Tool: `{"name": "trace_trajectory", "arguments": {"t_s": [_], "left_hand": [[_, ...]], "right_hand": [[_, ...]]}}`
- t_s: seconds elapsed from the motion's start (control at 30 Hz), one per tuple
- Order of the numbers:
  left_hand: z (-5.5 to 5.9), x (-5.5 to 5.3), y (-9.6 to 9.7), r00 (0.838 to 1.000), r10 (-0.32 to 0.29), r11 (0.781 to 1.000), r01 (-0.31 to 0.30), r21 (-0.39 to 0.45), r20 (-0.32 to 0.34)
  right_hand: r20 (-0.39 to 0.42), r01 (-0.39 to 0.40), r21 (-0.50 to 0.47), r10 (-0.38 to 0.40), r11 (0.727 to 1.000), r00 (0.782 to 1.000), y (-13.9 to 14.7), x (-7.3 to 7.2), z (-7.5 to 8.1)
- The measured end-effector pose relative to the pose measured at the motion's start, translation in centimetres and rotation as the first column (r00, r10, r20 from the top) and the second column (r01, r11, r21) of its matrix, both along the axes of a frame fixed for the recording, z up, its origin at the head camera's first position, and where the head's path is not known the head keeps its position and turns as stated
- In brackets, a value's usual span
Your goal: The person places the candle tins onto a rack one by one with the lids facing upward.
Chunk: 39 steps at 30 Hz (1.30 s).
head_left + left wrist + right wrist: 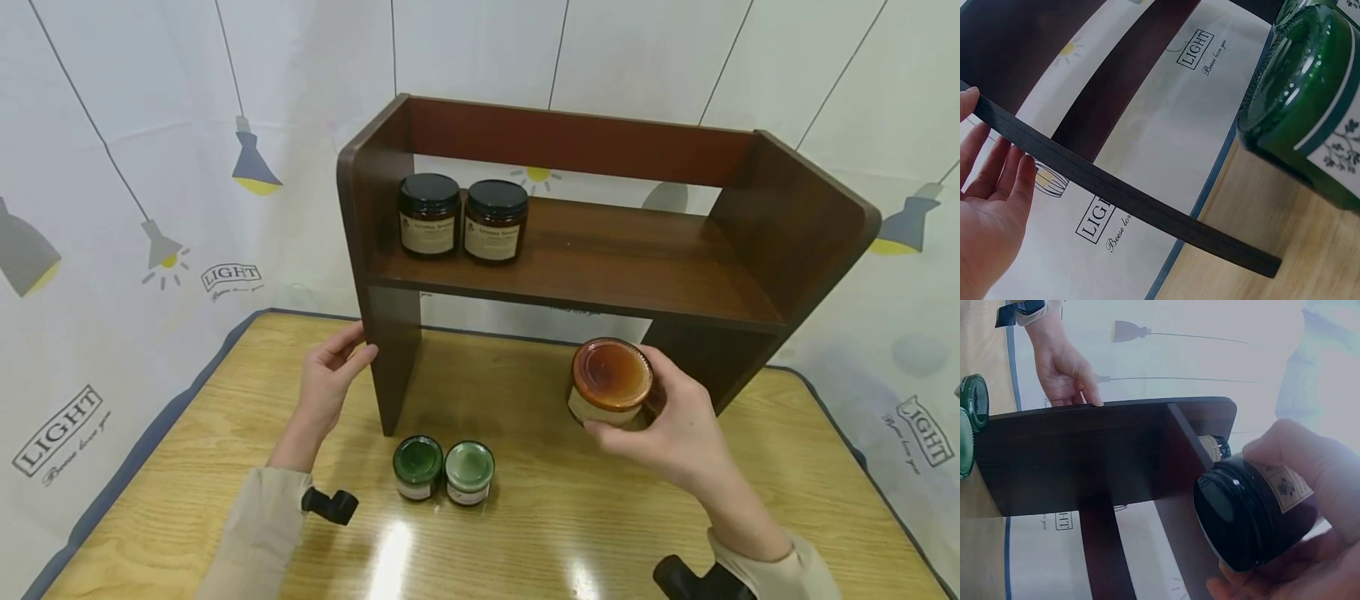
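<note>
One amber glass jar with a black lid (611, 375) sits in the right hand (678, 425), fingers curled round it, before the lower opening of a dark brown wooden shelf unit (637, 250); the left hand (330, 379), fingers relaxed, touches its left panel (394, 358).

Amber jars (611, 377): 3 | Green jars (417, 467): 2 | Dark wooden shelf unit (622, 250): 1 | Left hand (330, 375): 1 | Right hand (678, 425): 1 | Black wrist devices (332, 505): 2 | Table (540, 508): 1
</note>
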<state>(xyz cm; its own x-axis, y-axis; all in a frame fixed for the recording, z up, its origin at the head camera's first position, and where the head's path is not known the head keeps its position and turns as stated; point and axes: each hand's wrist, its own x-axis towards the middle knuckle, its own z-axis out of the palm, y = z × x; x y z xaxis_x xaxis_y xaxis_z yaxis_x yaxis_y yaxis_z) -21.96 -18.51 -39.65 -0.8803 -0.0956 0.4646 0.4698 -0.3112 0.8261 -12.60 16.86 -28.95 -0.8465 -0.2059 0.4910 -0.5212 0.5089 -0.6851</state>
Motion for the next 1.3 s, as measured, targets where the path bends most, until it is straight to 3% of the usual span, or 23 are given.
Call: {"name": "trace_trajectory", "arguments": {"t_s": [0.33, 0.93, 1.13, 1.3], "left_hand": [[0.1, 0.1, 0.0, 1.000, -0.002, 1.000, 0.002, 0.000, 0.006], [0.2, 0.1, 0.0, 0.999, 0.011, 1.000, -0.010, -0.007, 0.040], [0.2, 0.2, 0.0, 0.999, 0.011, 1.000, -0.011, -0.006, 0.042], [0.2, 0.2, 0.0, 0.999, 0.010, 1.000, -0.010, -0.002, 0.039]], "right_hand": [[-0.015, -0.009, -0.038, 0.008, 0.999, 1.000, -0.1, 0.1, 1.6], [-0.190, 0.071, -0.009, -0.071, 0.997, 0.979, 0.6, -0.1, 4.5], [-0.218, 0.040, 0.005, -0.038, 0.999, 0.975, 0.9, -0.2, 5.4], [-0.228, 0.007, -0.059, -0.020, 0.998, 0.974, 1.0, -0.5, 5.7]]}}
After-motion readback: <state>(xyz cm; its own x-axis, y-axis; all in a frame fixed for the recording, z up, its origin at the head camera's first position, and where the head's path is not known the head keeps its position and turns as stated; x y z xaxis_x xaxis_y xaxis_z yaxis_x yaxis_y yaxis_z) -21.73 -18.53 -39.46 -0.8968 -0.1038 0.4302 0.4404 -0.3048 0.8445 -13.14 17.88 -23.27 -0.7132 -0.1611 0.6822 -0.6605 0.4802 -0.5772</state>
